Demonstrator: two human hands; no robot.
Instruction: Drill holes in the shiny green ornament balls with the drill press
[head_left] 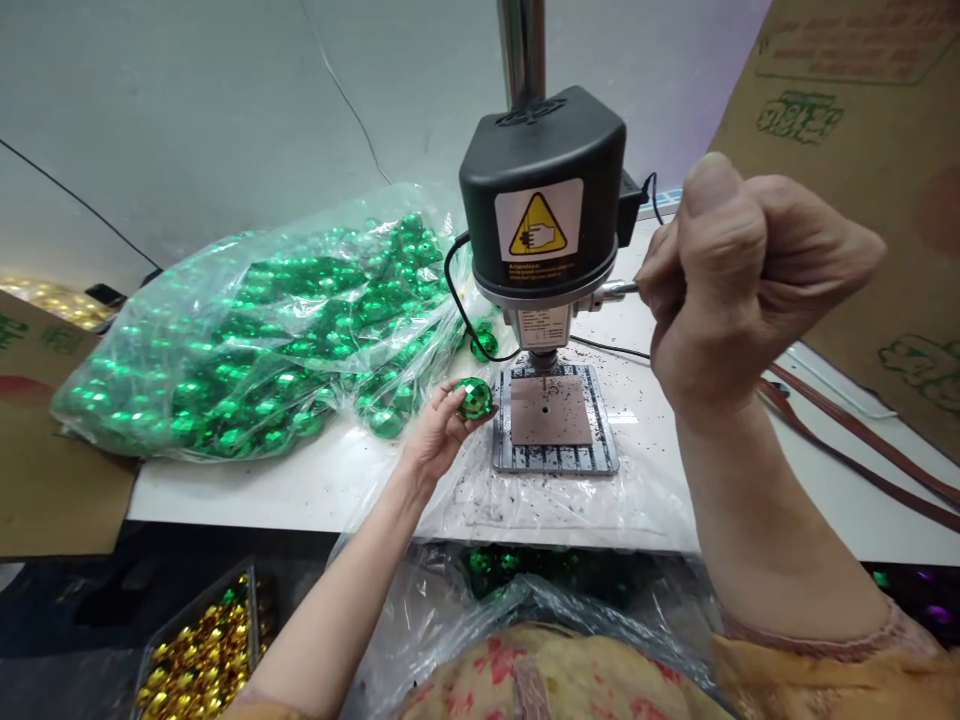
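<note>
My left hand (439,430) holds a shiny green faceted ball (474,399) between its fingers, just left of the drill press base (555,458). My right hand (724,270) is closed round the lever (619,291) on the right side of the black drill press (544,200); the lever's end is hidden in the fist. A pinkish square plate (551,425) with a small dark hole lies on the slotted metal base, under the chuck (543,358). Dark shavings are scattered on and around the base.
A big clear bag (255,340) of green balls lies on the white table (247,495) at the left. One loose green ball (484,343) sits behind the base. Cardboard boxes stand at both sides, brown straps (847,430) at right. Gold balls (202,650) fill a bin below.
</note>
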